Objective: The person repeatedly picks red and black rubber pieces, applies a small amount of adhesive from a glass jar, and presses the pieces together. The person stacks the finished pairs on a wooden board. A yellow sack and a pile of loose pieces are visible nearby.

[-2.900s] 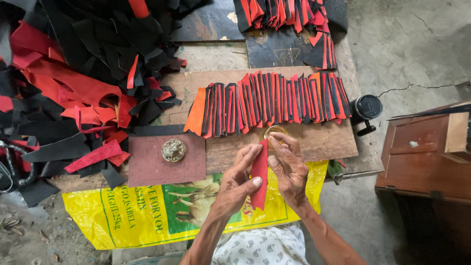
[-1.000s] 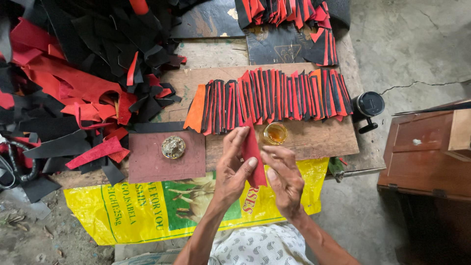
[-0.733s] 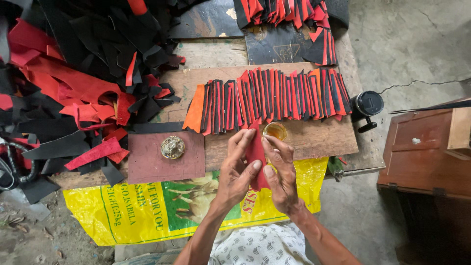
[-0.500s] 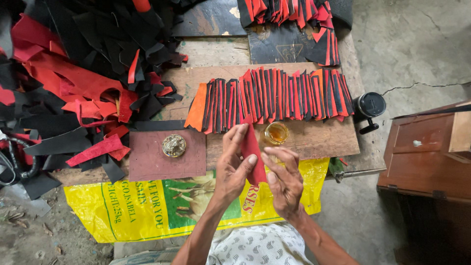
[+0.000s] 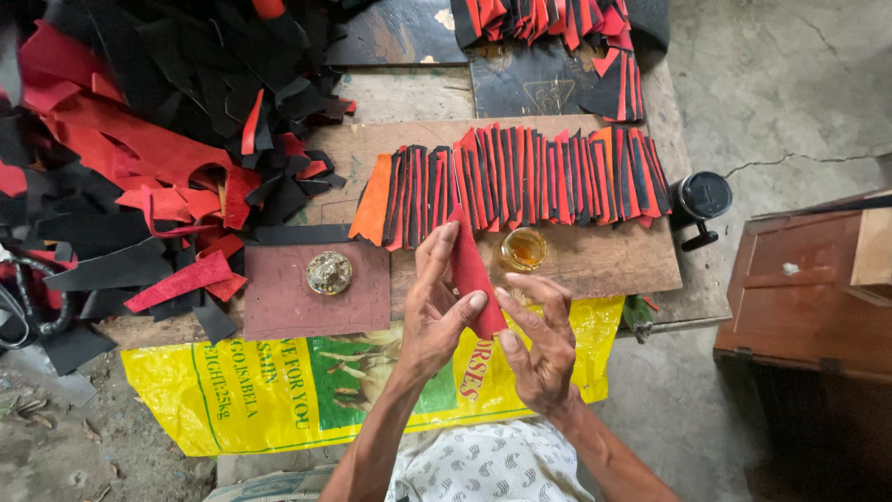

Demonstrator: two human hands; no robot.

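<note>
Nearest you, your left hand (image 5: 435, 311) has the long, tapered red leather strip (image 5: 472, 270) pinched between thumb and fingers at its lower part, thumb across the front face. Your right hand (image 5: 541, 346) is spread open just beside it, fingers splayed and fingertips at the strip's lower right edge; it grips nothing, and whether it actually touches the leather cannot be told.

The strip stands over the near edge of the wooden work board (image 5: 604, 260), above the yellow printed sack (image 5: 279, 390). Its long axis runs away from you, leaning slightly left, with the narrow tip pointing toward the fanned row of red and black leather strips (image 5: 520, 177).

So the left hand is the one in control. The small round jar of amber liquid (image 5: 523, 248) sits just right of the strip's upper half, nearer your right hand. The dark red square pad with a metal knob (image 5: 327, 284) lies to the left, apart from both hands. Farther off is the pile of black and red scraps (image 5: 139, 139).
</note>
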